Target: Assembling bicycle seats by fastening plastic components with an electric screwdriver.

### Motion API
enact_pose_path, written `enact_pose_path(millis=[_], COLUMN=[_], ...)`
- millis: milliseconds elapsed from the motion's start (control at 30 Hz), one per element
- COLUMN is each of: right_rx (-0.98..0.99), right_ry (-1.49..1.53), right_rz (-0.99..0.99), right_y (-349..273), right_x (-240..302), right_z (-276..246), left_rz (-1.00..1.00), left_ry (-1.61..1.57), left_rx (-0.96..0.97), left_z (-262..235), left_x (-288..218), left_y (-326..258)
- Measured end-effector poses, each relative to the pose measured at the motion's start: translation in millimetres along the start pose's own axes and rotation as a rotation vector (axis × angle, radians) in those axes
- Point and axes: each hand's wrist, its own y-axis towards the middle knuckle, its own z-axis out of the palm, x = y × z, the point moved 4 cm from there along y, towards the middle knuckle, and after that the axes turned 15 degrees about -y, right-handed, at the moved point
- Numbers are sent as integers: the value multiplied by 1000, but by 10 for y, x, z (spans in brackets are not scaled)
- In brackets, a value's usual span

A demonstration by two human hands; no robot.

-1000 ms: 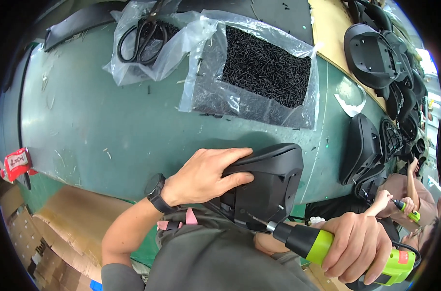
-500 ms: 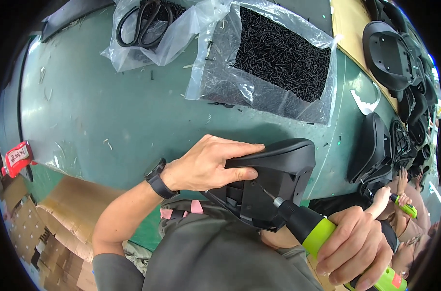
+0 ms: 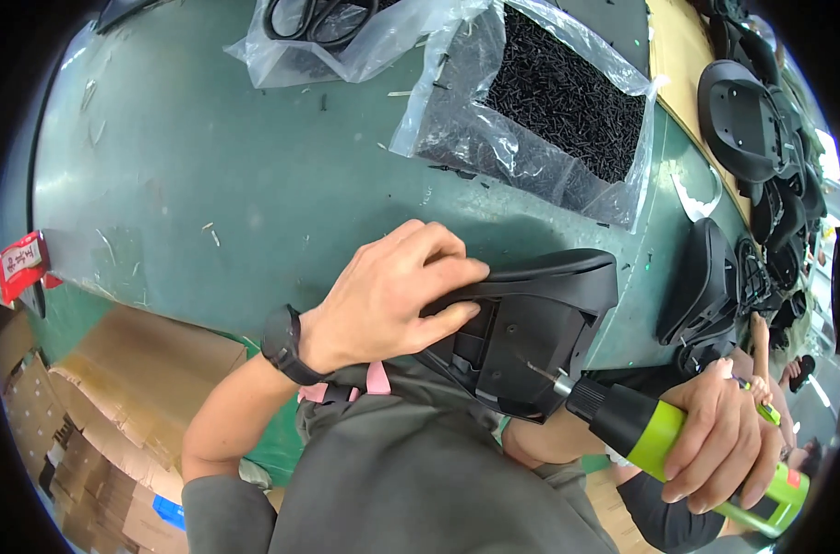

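My left hand grips the left upper edge of a black plastic shell, its thumb on the inner side and its fingers over the rim. The shell leans at the table's near edge, with its recessed, screw-holed face toward me. In my right hand is a lime-green and black electric screwdriver, my fingers wrapped round its body. Its thin bit points up and left across the face of the shell; whether the tip touches, I cannot tell.
Beyond the shell lies a clear plastic bag of small black screws. Black-handled scissors rest on another bag at the far left. More black shells line the right side, near another person's hand. A red packet sits at the left edge.
The screwdriver has moved right, and its bit has drawn away from the hole near my left thumb. The shell has shifted slightly right. The view has also moved.
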Motion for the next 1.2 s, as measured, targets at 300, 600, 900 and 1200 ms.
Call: enact_pose_path(millis=[300, 600, 900, 1200], right_rx=[98, 29, -28, -20], right_ry=[34, 226, 206, 174], right_rz=[184, 360, 340, 335], right_y=[-170, -491, -642, -625], right_x=[407, 374, 397, 373], right_z=[6, 36, -96, -100], left_rz=[206, 228, 116, 18], left_ry=[388, 304, 101, -6], left_rx=[132, 166, 254, 254], left_z=[146, 76, 175, 304], left_x=[-354, -780, -801, -980], left_y=[271, 765, 1071, 1157])
